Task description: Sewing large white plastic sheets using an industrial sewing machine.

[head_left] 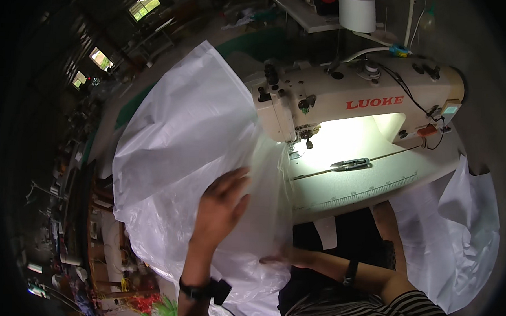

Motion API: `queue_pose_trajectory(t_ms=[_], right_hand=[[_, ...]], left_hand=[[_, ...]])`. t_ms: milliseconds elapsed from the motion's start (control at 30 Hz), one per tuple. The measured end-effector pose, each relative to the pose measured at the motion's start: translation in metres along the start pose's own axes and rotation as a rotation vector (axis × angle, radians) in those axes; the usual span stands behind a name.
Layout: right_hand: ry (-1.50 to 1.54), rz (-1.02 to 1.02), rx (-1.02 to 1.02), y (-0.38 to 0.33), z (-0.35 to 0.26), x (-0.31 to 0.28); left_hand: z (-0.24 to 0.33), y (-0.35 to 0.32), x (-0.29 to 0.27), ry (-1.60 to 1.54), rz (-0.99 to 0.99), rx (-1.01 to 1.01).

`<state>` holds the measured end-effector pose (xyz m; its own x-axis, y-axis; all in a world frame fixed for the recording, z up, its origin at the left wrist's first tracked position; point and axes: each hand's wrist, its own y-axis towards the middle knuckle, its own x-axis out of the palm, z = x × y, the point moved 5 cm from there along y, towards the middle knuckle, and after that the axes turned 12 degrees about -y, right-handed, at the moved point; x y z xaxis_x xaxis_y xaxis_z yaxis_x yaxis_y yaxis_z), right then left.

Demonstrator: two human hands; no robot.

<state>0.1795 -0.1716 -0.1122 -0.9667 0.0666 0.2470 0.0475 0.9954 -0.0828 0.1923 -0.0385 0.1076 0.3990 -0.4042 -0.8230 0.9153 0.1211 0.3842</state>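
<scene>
A large white plastic sheet (181, 121), thin and partly see-through, hangs in folds left of the sewing machine (334, 99). Its right edge lies by the machine's needle area (294, 151), where a lamp lights the bed. My left hand (222, 207) is over the middle of the sheet, slightly blurred, with thumb and fingers apart. Lower down, my right hand (282, 257) holds the sheet near its right edge; film and blur partly hide the fingers. Thread snips (351, 164) lie on the machine bed, away from both hands.
The sewing table (376, 174) has a ruler scale along its front edge. A white thread cone (357, 15) stands behind the machine. More white sheeting (464, 240) hangs at the right. Wooden framing (101, 208) and red and green items (156, 306) are at lower left.
</scene>
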Motion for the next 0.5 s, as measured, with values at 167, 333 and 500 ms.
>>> queue_pose_trajectory(t_ms=[167,333,500], right_hand=[[0.541,0.006,0.143,0.018,0.061,-0.018],[-0.172,-0.416,-0.029,-0.042,0.040,-0.031],[0.063,-0.228,0.353,-0.137,-0.019,-0.061]], left_hand=[[-0.074,0.016,0.048,0.319,-0.334,-0.138],[-0.098,-0.038,0.060,0.160,-0.362,-0.321],[-0.053,-0.070,0.058,0.227,-0.338,-0.348]])
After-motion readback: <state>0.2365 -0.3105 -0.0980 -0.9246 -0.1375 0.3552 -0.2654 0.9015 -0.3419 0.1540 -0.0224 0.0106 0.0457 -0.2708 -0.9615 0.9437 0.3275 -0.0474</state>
